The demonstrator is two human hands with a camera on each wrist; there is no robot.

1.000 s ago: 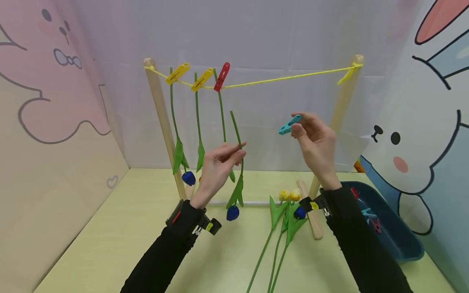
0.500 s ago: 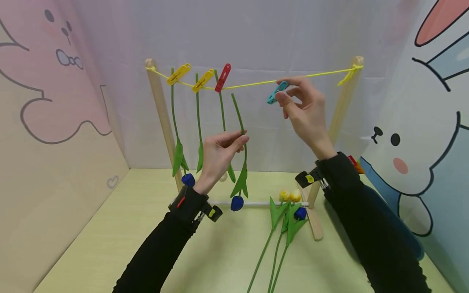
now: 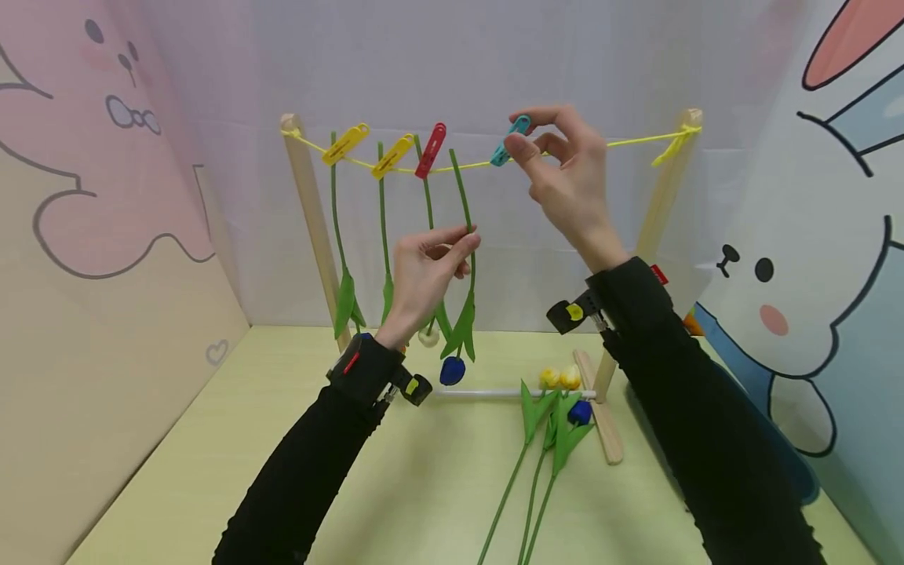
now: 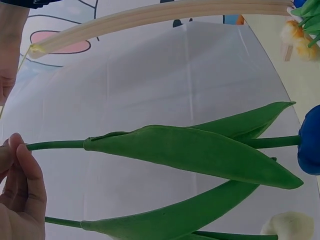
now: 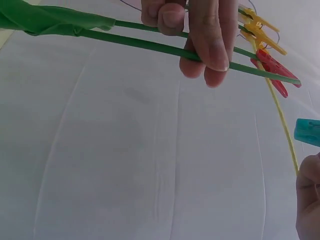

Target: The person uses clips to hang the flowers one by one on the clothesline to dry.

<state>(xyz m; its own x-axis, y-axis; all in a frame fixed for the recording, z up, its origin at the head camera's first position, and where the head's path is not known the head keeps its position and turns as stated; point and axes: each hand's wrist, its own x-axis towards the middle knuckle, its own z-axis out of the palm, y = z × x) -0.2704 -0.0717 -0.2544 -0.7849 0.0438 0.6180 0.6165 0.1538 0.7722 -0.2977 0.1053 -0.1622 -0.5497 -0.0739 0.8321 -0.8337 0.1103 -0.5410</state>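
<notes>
Between thumb and fingers my left hand (image 3: 431,271) pinches the green stem of a blue artificial tulip (image 3: 453,370), which hangs bloom down. The stem's upper end reaches the yellow line (image 3: 621,143), just right of a red clothespin (image 3: 431,151). My right hand (image 3: 568,169) pinches a teal clothespin (image 3: 510,141) at the line, to the right of that stem; in the right wrist view the teal clothespin (image 5: 307,131) stands apart from the stem. Two yellow clothespins (image 3: 346,144) and the red one hold other tulips on the line. A white tulip (image 4: 290,226) hangs beside the blue one.
Wooden posts (image 3: 667,184) carry the line at both ends. Loose tulips (image 3: 558,428), yellow and blue, lie on the table (image 3: 424,502) by the right foot of the frame. A dark blue basin (image 3: 801,479) stands at right, partly behind my sleeve.
My right hand has risen and moved left with the teal clothespin, up to the line. My left hand has lifted the blue tulip, bringing its stem end from below the line up to it.
</notes>
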